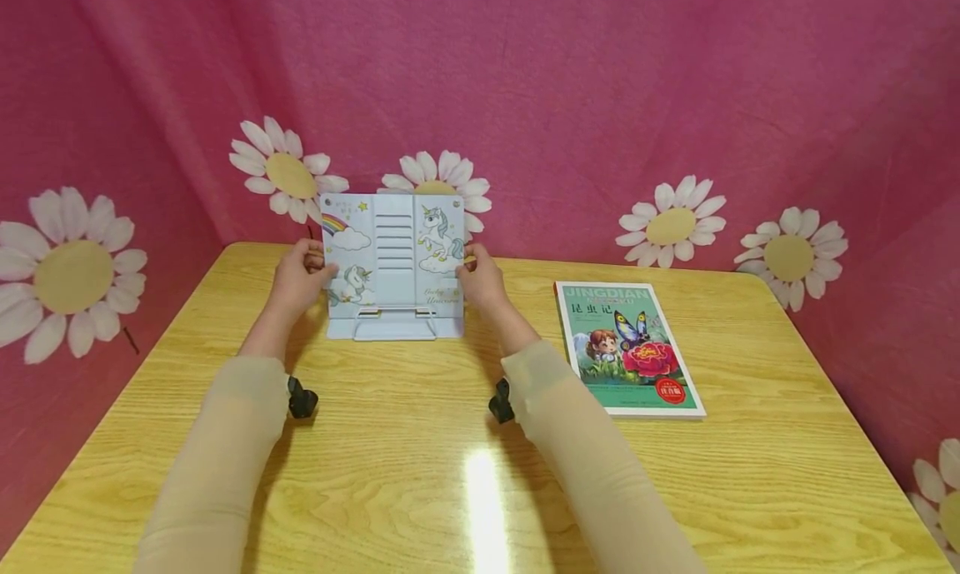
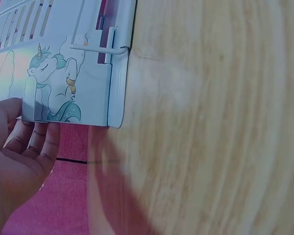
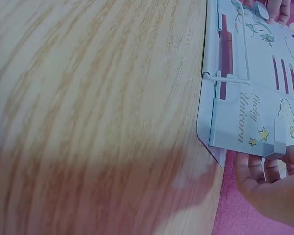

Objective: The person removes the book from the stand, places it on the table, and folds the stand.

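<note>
A pale metal book stand (image 1: 394,287) printed with unicorns, a rainbow and clouds stands upright toward the back of the table. Several slots run down its middle, and a wire page holder (image 1: 393,338) crosses its bottom ledge. My left hand (image 1: 296,278) grips the stand's left edge, thumb in front and fingers curled behind, beside a small side tab (image 2: 29,105). On the opposite edge, my right hand (image 1: 482,281) pinches the stand near the matching tab (image 3: 278,137). The fingertips behind the panel are partly hidden.
To the right of the stand, a green-covered children's book (image 1: 630,349) with a butterfly and a girl lies flat on the wooden table (image 1: 405,474). Behind the table hangs a pink cloth (image 1: 525,74) with large daisies. Black wrist cameras show below both sleeves.
</note>
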A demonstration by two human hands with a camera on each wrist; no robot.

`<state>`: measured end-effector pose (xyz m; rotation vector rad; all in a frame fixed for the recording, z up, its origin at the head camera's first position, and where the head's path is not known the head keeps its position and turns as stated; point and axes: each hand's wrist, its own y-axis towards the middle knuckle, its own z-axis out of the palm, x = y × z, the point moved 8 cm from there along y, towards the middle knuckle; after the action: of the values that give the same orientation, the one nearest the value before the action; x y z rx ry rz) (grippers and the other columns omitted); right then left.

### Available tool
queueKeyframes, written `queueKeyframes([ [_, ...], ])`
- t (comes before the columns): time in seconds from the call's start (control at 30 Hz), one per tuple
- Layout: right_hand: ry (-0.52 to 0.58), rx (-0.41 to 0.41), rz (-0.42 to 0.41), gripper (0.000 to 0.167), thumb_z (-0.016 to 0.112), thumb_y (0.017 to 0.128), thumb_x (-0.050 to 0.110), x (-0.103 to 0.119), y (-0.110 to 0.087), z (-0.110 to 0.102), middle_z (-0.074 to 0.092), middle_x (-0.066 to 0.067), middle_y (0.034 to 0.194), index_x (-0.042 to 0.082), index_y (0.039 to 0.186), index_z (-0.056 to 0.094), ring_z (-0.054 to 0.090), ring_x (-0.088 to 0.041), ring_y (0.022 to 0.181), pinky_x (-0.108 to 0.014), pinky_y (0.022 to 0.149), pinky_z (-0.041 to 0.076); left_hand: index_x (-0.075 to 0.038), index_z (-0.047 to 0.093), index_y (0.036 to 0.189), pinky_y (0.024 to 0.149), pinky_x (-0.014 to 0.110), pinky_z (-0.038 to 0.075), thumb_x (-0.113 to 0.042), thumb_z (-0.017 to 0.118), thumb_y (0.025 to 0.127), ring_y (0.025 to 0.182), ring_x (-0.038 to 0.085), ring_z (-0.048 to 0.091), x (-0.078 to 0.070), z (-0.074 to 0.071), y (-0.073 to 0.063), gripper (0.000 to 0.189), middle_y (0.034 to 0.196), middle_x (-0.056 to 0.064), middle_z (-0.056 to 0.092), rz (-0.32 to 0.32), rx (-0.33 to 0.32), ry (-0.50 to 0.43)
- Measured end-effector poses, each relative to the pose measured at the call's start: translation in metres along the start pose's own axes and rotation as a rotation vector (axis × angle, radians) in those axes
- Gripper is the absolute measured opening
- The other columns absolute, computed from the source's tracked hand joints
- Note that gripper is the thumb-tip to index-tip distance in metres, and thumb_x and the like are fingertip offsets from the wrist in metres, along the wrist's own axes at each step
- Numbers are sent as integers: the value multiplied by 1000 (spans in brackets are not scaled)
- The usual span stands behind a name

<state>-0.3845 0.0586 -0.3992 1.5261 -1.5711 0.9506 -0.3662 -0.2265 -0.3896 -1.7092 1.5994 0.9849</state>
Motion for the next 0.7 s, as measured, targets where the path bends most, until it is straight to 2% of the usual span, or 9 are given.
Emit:
queueKeyframes([
  [0.43,-22,13,12,19,51,97,12,-2,0,-6,51,-9,98,10,116,50,48,-21,81,-25,63,43,1,43,124,69,22,42,-13,55,95,89,26,49,-3,5,-9,34,105,21,56,20,-24,1],
  [0.7,-14,12,31,17,51,97,11,-4,1,-8,52,-12,100,11,113,50,50,-23,82,-28,66,46,-1,44,124,70,26,43,-13,56,95,92,27,50,-3,7,-11,34,105,20,55,-6,-25,4],
])
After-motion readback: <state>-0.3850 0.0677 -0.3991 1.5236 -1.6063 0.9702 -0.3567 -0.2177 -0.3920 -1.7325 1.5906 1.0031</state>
